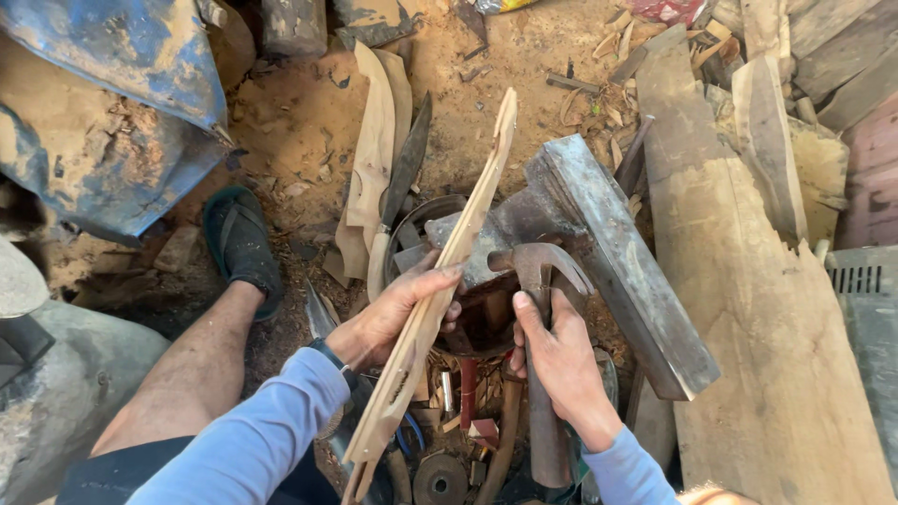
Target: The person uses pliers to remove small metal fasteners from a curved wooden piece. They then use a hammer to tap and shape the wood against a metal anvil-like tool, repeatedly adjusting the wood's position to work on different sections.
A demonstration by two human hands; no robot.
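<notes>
Left hand (393, 313) curled around wooden strip (440, 281), thumb on top; right hand (557, 360) just right of strip, fist closed, sleeved forearms converging

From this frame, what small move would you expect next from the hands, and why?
Probably lowering the wooden strip flat onto the metal block. The left hand holds it tilted above the block, while the right hand grips the hammer with its head beside the strip.

Soft even daylight, brighter toward the top, faint shadows, sharp focus, slight wide-angle stretch at edges
</notes>
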